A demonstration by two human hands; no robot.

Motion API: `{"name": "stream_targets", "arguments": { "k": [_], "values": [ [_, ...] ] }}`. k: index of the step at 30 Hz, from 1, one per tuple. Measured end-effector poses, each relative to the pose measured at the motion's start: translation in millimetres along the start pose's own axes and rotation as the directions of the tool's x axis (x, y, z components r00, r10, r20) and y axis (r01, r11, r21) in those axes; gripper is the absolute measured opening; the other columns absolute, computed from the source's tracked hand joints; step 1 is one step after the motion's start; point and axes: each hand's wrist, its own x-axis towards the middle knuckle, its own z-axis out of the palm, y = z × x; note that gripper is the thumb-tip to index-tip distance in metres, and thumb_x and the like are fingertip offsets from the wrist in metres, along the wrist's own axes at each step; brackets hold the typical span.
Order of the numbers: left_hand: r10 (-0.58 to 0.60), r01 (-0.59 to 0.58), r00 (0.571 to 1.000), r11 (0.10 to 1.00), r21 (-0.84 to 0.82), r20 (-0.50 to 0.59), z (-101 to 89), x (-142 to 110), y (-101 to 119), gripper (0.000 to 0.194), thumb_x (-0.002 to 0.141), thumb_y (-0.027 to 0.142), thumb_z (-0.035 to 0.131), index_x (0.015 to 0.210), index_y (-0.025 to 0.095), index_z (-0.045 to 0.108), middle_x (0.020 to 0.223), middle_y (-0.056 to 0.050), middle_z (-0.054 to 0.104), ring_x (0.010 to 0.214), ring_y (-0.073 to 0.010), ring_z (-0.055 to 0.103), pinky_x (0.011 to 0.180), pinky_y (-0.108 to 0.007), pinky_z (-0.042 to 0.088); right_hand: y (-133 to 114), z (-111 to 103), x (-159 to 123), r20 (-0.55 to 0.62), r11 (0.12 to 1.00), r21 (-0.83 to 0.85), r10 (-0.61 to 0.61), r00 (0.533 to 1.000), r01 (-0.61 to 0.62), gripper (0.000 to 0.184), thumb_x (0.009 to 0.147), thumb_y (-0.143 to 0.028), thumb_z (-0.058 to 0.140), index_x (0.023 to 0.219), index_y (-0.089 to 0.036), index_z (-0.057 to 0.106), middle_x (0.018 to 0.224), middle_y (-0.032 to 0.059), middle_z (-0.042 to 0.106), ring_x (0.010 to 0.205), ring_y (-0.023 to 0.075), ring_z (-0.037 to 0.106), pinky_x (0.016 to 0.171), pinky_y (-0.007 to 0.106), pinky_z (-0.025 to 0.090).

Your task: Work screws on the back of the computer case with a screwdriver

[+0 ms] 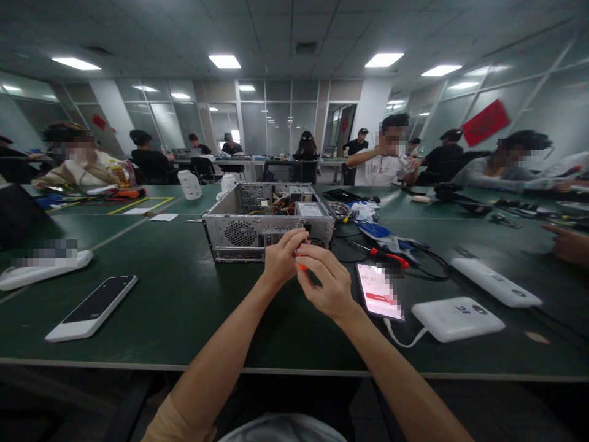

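Note:
An opened metal computer case (271,226) lies on the green table with wires and a silver box inside. Just before its near panel, my left hand (280,256) and my right hand (326,281) meet with fingertips pinched together. Between them shows a small orange-red piece (302,267), mostly covered by the fingers; its kind is too hidden to tell. My right fingers close on it, while whatever my left fingers grip is hidden. Right of the case rests a red-and-black screwdriver (389,258).
A lit phone (380,291) is cabled to a white power bank (458,319); another white device (496,282) lies beyond. Blue-white gloves (384,233) and a metal bowl (339,210) sit right of the case. At left lies a white-and-black device (92,309). Several people sit around.

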Motion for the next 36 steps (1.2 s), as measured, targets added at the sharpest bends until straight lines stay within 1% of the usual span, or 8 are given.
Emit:
{"name": "stream_targets", "arguments": {
  "k": [4,7,11,17,23,29,33,36],
  "values": [
    [0.029,-0.029,1.000,1.000,0.002,0.006,-2.5,0.3,-2.0,0.019,0.098,0.019,0.056,0.114,0.016,0.064,0.114,-0.011,0.075,0.098,-0.0151,0.074,0.070,-0.019,0.056,1.4,1.5,-2.4,0.019,1.000,0.005,0.004,1.000,-0.005,0.027,0.086,-0.007,0.062,0.108,-0.022,0.067,0.114,0.0096,0.070,0.110,0.0223,0.068,0.095,0.042,0.059],
    [-0.007,0.006,0.998,1.000,0.004,0.056,-1.1,-0.7,-4.4,0.015,0.099,0.022,0.055,0.107,0.015,0.065,0.114,-0.012,0.075,0.078,-0.0112,0.073,0.062,-0.018,0.053,3.3,-0.1,-2.7,-0.020,0.995,-0.070,0.066,0.998,-0.067,0.017,0.086,-0.018,0.071,0.103,-0.023,0.069,0.104,0.0097,0.067,0.102,0.0231,0.068,0.086,0.040,0.061],
    [-0.068,0.069,0.996,0.997,-0.020,0.049,3.4,-1.7,-6.1,0.017,0.098,0.031,0.058,0.101,0.015,0.064,0.112,-0.011,0.075,0.054,-0.0049,0.061,0.053,-0.016,0.047,4.6,-3.8,0.1,-0.085,0.993,-0.074,0.080,0.993,-0.086,0.028,0.086,-0.021,0.075,0.111,-0.022,0.064,0.096,0.0077,0.069,0.090,0.0202,0.070,0.078,0.034,0.062],
    [-0.088,0.088,0.990,0.996,0.002,0.107,1.2,-2.0,-2.9,0.027,0.100,0.029,0.052,0.122,0.016,0.061,0.117,-0.010,0.073,0.057,-0.0042,0.062,0.054,-0.014,0.048,5.4,-7.0,1.8,-0.100,0.997,-0.017,0.078,0.992,-0.081,0.026,0.085,-0.013,0.072,0.108,-0.022,0.063,0.099,0.0077,0.073,0.094,0.0208,0.072,0.083,0.036,0.062],
    [-0.013,0.013,0.999,1.000,-0.009,0.048,-1.2,0.4,1.4,0.027,0.100,0.020,0.046,0.120,0.018,0.065,0.118,-0.011,0.073,0.104,-0.0137,0.071,0.075,-0.017,0.056,4.9,-5.5,0.9,-0.068,0.999,0.005,0.032,0.997,-0.032,0.037,0.084,-0.005,0.062,0.117,-0.022,0.066,0.111,0.0090,0.074,0.106,0.0220,0.071,0.092,0.040,0.061],
    [-0.017,0.015,0.998,0.999,0.032,0.056,-0.9,-1.6,-1.2,0.021,0.101,0.023,0.048,0.111,0.016,0.065,0.114,-0.011,0.074,0.085,-0.0108,0.072,0.064,-0.016,0.054,4.9,-2.3,-3.8,-0.053,0.998,-0.040,0.046,0.998,-0.048,0.032,0.084,-0.009,0.065,0.110,-0.025,0.071,0.112,0.0093,0.069,0.106,0.0228,0.069,0.088,0.040,0.062],
    [0.006,-0.008,0.999,0.998,0.055,0.041,0.3,-0.7,-0.8,0.014,0.099,0.026,0.055,0.104,0.016,0.065,0.109,-0.011,0.075,0.078,-0.0107,0.072,0.056,-0.015,0.050,2.0,-1.3,-2.9,-0.090,0.992,-0.109,0.056,0.994,-0.066,0.018,0.085,-0.019,0.074,0.102,-0.024,0.073,0.097,0.0075,0.065,0.092,0.0208,0.067,0.079,0.037,0.062],
    [0.002,-0.003,1.000,0.999,0.039,0.018,1.8,-0.3,-0.4,0.013,0.098,0.026,0.057,0.102,0.016,0.064,0.107,-0.011,0.075,0.073,-0.0098,0.070,0.056,-0.016,0.050,2.0,-0.8,-2.2,-0.099,0.993,-0.085,0.077,0.992,-0.085,0.022,0.087,-0.019,0.073,0.108,-0.022,0.069,0.094,0.0070,0.067,0.088,0.0202,0.068,0.078,0.036,0.062]
  ]
}}
